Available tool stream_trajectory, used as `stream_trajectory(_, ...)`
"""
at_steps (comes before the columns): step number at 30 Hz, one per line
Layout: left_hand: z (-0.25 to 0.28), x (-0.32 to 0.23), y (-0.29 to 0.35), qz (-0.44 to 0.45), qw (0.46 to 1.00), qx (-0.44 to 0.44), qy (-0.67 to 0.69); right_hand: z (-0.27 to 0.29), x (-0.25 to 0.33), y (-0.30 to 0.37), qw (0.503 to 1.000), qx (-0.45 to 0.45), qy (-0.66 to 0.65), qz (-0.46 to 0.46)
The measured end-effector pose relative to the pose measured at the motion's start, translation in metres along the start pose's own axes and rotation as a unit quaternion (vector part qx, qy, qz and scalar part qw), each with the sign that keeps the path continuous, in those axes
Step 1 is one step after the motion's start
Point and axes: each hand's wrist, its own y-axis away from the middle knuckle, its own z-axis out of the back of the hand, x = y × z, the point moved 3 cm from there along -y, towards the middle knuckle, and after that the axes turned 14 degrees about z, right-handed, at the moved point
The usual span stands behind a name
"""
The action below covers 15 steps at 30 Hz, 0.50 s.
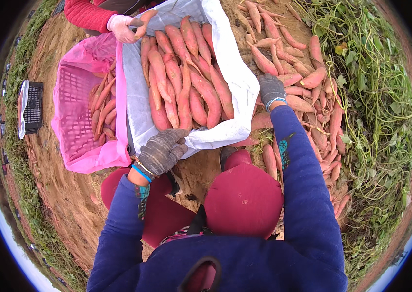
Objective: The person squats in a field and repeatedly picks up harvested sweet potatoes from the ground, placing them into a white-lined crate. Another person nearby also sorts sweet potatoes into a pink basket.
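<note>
A white-lined crate (245, 87) in front of me holds several rows of reddish sweet potatoes (206, 95). My left hand (158, 153), in a grey glove, is at the crate's near edge, its fingers closed around the lower end of a long sweet potato (185, 100) that lies on top of the others. My right hand (271, 89), gloved too, reaches down beside the crate's right rim, against the loose sweet potatoes (299, 91) on the ground. Its fingertips are hidden from above, so whether it grips one cannot be made out.
A pink-lined basket (77, 121) with sweet potatoes stands left of the crate. Across from me, another person's gloved hand (122, 28) holds a sweet potato (145, 23). Green vines (366, 97) lie beyond the pile at right. A dark crate (33, 107) sits far left.
</note>
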Motion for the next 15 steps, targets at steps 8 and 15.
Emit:
stream_trajectory(8, 0.004, 0.001, -0.007, -0.002, 1.000, 0.000, 0.004, -0.030, -0.001, -0.057, 0.990, 0.126, 0.025, -0.054)
stream_trajectory(15, 0.004, 0.001, 0.003, -0.032, 0.999, 0.002, -0.023, 0.100, -0.038, -0.013, 0.990, -0.087, -0.063, -0.087)
